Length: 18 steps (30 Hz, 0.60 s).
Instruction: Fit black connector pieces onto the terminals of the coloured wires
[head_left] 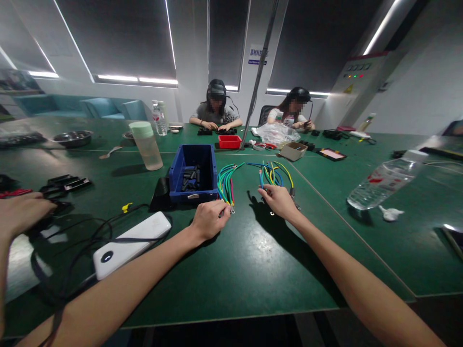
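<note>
My left hand [211, 219] is closed at the near end of a bundle of green cables [225, 183], which has a red one along its side. A small metal lug shows at its fingertips; the pinched cable itself is mostly hidden. Further right, my right hand [278, 200] bends its fingers around the near part of a second bundle, with blue and yellow cables [287, 174]. Metal lugs and a dark sleeve stick out beside and below that hand. Just left of the green bundle stands a blue bin [174, 176] containing several short black sleeves [191, 178].
A white power bank [132, 243] with a black cord lies by my left forearm. Another person's hand [25, 212] is at far left. A tumbler [146, 147], a red tray [229, 141], a cardboard box [292, 151] and a water bottle [387, 180] stand around. Two people sit opposite.
</note>
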{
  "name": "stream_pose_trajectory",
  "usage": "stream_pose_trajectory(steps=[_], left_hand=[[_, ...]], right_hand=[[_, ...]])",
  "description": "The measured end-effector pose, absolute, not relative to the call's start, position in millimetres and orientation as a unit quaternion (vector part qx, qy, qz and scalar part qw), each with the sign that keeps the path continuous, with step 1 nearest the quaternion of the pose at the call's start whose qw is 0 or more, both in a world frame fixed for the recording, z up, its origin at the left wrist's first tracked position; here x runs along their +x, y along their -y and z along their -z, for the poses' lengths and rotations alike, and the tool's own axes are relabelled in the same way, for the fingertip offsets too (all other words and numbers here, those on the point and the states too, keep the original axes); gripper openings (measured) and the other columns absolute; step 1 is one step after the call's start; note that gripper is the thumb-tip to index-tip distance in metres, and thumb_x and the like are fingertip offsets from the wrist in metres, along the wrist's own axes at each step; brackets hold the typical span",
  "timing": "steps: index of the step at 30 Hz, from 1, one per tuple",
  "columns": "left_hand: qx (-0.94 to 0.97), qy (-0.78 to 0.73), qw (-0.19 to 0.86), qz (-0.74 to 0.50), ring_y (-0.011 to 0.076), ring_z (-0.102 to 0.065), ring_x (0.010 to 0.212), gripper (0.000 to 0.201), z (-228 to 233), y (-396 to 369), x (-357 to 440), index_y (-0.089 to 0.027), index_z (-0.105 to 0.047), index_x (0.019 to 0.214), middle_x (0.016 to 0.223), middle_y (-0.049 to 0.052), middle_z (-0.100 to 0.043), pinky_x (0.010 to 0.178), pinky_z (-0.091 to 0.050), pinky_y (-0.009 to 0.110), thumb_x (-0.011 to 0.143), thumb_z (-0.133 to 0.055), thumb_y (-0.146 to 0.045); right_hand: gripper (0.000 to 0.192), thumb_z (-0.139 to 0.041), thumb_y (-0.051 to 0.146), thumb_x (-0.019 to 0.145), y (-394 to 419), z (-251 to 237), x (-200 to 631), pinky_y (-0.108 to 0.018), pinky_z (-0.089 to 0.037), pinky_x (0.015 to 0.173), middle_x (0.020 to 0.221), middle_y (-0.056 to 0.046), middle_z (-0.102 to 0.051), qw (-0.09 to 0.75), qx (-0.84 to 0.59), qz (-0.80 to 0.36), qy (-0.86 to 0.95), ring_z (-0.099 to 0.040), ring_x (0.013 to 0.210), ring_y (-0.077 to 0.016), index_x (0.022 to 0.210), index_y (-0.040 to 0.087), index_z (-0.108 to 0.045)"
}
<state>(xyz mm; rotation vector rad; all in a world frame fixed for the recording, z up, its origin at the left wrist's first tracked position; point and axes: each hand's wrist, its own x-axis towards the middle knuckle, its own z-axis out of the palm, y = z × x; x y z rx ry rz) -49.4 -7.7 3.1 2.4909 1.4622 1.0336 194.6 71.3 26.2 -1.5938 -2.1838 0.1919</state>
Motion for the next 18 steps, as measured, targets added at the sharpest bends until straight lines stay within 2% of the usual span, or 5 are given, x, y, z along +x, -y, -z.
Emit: stream_pose_trajectory(steps=[10,18], left_hand=[[0.757,-0.533,-0.035,-0.377,0.0172,-0.059,0.078,0.024,-4.0,2.6,-54.6,-0.018,-0.064,0.080,0.080,0.004,-0.067,0.072,-0.043,0.029,0.089,-0.043,-0.024],[0.723,-0.558,-0.063,-0.403,0.0214,-0.055,0.083,0.009,-8.5,1.0,-55.6,-0.019,-0.056,0.081,0.082,0.005,-0.063,0.078,-0.042,0.036,0.083,-0.047,-0.017]], right_hand=[[0.035,-0.043,0.047,0.088,-70.4,-26.4,194.1,-0.026,-0.035,0.059,0.078,-0.007,-0.071,0.107,-0.619,-0.005,0.778,-0.064,0.074,-0.0208,0.085,0.022,-0.067],[0.039,-0.038,0.047,0.090,-74.6,-26.8,198.6,-0.029,-0.042,0.066,0.087,-0.011,-0.071,0.059,-0.657,0.034,0.751,-0.066,0.085,-0.0255,0.092,0.021,-0.067]])
